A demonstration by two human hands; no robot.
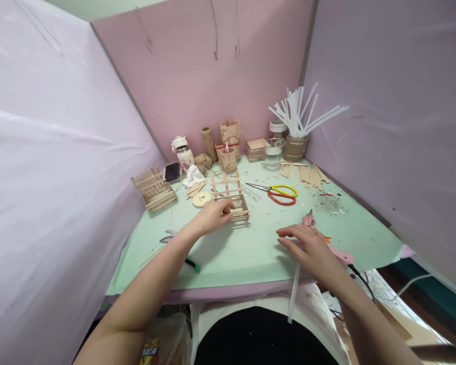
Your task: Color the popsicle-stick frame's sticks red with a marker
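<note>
1. The person's left hand (215,214) has its fingers at the stick-built frame (241,217), mid-table; whether they pinch it cannot be told.
2. The right hand (304,244) is loosely curved, thumb and fingertips apart, grasping nothing visible, over the pink glue gun (341,255).
3. A brown jar (295,148) holds white sticks (297,109).
4. A clear cup (268,158) beside it contains clear liquid.
5. A small woven cup (228,161) holds something pink.

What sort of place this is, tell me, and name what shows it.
Probably a small handicraft workspace: flat wooden craft sticks lie on the pale green tabletop, a pink hot glue gun lies by the right hand, and the left hand touches a small frame built of wooden sticks.
</note>
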